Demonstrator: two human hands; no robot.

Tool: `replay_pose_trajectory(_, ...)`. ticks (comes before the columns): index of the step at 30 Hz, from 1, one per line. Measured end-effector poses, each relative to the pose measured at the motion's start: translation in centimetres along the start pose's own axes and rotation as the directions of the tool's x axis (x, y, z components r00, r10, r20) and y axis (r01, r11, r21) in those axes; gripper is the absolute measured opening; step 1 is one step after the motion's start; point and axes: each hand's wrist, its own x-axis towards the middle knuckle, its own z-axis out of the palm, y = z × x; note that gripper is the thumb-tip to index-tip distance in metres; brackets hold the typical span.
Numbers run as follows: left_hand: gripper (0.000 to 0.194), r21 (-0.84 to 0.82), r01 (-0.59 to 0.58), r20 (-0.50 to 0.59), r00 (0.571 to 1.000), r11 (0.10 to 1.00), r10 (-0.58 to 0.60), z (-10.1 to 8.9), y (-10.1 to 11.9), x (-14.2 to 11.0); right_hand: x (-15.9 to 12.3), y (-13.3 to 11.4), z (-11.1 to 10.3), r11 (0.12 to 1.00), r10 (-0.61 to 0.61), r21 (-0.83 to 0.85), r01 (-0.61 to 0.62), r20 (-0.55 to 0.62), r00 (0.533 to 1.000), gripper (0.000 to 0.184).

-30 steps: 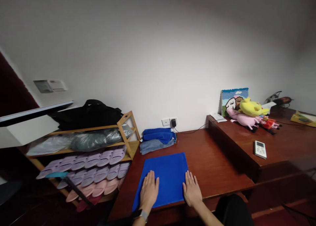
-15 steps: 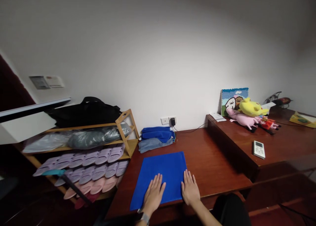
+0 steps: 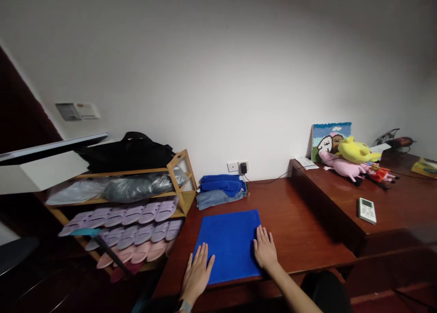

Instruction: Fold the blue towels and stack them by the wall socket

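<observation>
A blue cloth (image 3: 230,244) lies flat and spread on the reddish-brown wooden desk (image 3: 287,231), close to its front edge. My left hand (image 3: 198,269) rests palm down on the cloth's left side near the front corner, fingers stretched out, a watch on the wrist. On the right edge of the cloth lies my right hand (image 3: 265,248), also flat with its fingers extended, partly over the wood. Behind the cloth, by the wall, sit folded blue cloths (image 3: 220,185) and a grey-blue folded cloth (image 3: 218,198).
Left of the desk stands a wooden rack (image 3: 186,181) with several slippers (image 3: 143,212) and a black bag (image 3: 133,153) on top. On the raised right-hand surface are a white remote (image 3: 366,210), plush toys (image 3: 344,167) and a picture (image 3: 330,137). A black plug (image 3: 243,168) trails a cable.
My left hand has moved left across the cloth to its left side. My right hand has shifted slightly up its right edge. The camera view has turned a little left.
</observation>
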Motion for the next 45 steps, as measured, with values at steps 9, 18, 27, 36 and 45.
replay_pose_trajectory(9,0.070,-0.034,0.060,0.046,0.997,0.998,-0.058,-0.7,-0.3,1.3,2.6,0.7,1.0,1.000,-0.009,-0.002,0.009,0.042,0.999,0.067)
replay_pose_trajectory(18,0.075,-0.245,-0.357,0.011,0.928,0.901,0.371,-1.4,16.9,5.4,2.3,1.0,1.2,0.996,-0.062,-0.063,0.065,0.052,0.997,0.064)
replay_pose_trajectory(27,0.078,-0.141,-0.126,0.037,0.991,0.982,0.132,-0.1,7.4,6.5,2.5,0.7,1.2,0.999,-0.007,-0.045,0.008,0.034,0.999,0.066)
replay_pose_trajectory(36,0.083,-0.037,0.049,-0.044,0.998,0.998,-0.051,1.3,-1.2,5.7,4.1,0.2,0.4,0.998,0.007,-0.062,-0.005,0.021,1.000,0.066)
replay_pose_trajectory(45,0.080,-0.044,0.028,-0.080,0.996,0.999,-0.032,2.7,-2.0,5.6,8.9,0.4,0.6,0.999,0.049,-0.012,-0.048,0.048,0.998,0.067)
